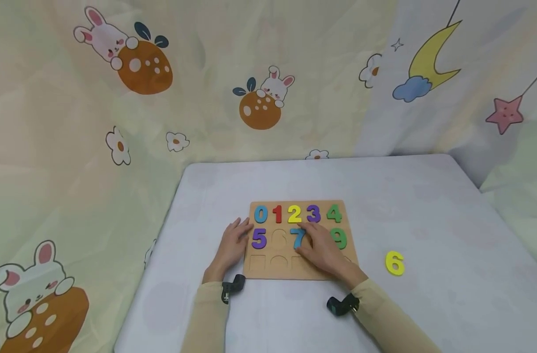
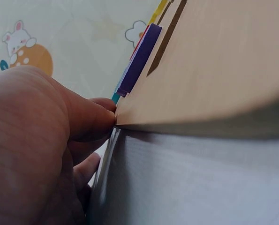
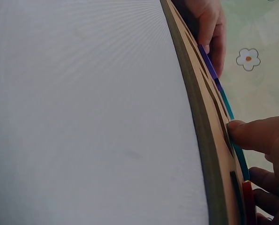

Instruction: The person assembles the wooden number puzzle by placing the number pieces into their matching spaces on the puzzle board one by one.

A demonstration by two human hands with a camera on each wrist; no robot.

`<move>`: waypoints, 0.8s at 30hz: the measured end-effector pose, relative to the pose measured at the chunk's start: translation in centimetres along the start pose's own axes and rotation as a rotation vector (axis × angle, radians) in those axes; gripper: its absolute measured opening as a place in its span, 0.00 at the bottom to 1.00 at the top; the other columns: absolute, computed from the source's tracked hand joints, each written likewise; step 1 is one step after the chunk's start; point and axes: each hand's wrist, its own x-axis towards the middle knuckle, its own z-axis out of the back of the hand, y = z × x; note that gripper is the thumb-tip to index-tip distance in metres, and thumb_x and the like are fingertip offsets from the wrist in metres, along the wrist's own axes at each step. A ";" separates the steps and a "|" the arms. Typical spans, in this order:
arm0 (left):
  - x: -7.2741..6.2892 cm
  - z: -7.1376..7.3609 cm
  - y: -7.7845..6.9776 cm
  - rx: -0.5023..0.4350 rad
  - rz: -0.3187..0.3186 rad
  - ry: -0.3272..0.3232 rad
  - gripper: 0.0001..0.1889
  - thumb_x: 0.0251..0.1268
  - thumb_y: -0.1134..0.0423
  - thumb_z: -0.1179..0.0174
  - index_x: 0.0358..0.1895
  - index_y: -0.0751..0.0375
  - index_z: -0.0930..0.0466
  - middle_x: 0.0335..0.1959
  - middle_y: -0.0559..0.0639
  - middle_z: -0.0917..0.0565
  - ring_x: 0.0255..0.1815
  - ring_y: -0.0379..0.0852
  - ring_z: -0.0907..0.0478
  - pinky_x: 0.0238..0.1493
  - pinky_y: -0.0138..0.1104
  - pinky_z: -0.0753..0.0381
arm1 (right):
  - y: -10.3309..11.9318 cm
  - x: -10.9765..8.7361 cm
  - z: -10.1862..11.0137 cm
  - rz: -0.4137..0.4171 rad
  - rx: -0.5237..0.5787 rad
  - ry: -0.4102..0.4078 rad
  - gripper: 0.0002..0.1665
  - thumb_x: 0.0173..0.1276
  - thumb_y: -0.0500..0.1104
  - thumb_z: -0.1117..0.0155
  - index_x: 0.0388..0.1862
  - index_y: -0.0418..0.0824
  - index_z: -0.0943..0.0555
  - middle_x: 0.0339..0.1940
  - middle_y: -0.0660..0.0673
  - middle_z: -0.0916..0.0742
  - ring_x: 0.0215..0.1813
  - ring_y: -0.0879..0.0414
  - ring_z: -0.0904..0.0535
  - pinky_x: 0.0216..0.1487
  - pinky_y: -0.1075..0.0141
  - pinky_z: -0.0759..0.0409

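Observation:
A wooden number board lies on the white-covered table. The digits 0, 1, 2, 3 and 4 fill its top row. My right hand pinches the blue 7 in the second row, thumb low and index finger high. A red piece shows under its fingers in the right wrist view. Fingers fairly straight, my left hand rests against the board's left edge, near the purple 5. The green 9 sits right of my right hand.
A yellow 6 lies on the table, right of the board. The second row shows a bare recess between 5 and 7; outlined recesses also line the bottom row. A patterned cloth hangs behind the table.

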 end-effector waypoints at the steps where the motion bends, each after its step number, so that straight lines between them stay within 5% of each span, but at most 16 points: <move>1: 0.0 0.0 0.0 0.001 0.003 -0.001 0.20 0.72 0.66 0.48 0.65 0.52 0.25 0.74 0.40 0.35 0.79 0.48 0.52 0.79 0.50 0.57 | 0.0 -0.1 0.0 0.001 0.003 0.002 0.41 0.58 0.50 0.25 0.68 0.42 0.30 0.64 0.43 0.23 0.66 0.46 0.28 0.67 0.50 0.26; 9: -0.1 -0.2 -0.1 -0.001 0.000 -0.008 0.20 0.72 0.66 0.48 0.64 0.52 0.24 0.74 0.41 0.35 0.79 0.49 0.51 0.79 0.51 0.57 | -0.3 -0.6 1.0 -0.017 0.055 0.018 0.39 0.61 0.48 0.29 0.70 0.45 0.31 0.67 0.44 0.24 0.68 0.46 0.31 0.67 0.49 0.26; 24: -0.2 -0.3 0.0 0.000 0.008 -0.011 0.20 0.72 0.65 0.48 0.65 0.52 0.24 0.74 0.40 0.35 0.79 0.48 0.52 0.79 0.51 0.56 | -4.2 -1.8 6.5 -0.070 0.068 0.002 0.31 0.67 0.44 0.34 0.68 0.43 0.28 0.66 0.40 0.24 0.69 0.40 0.32 0.67 0.41 0.29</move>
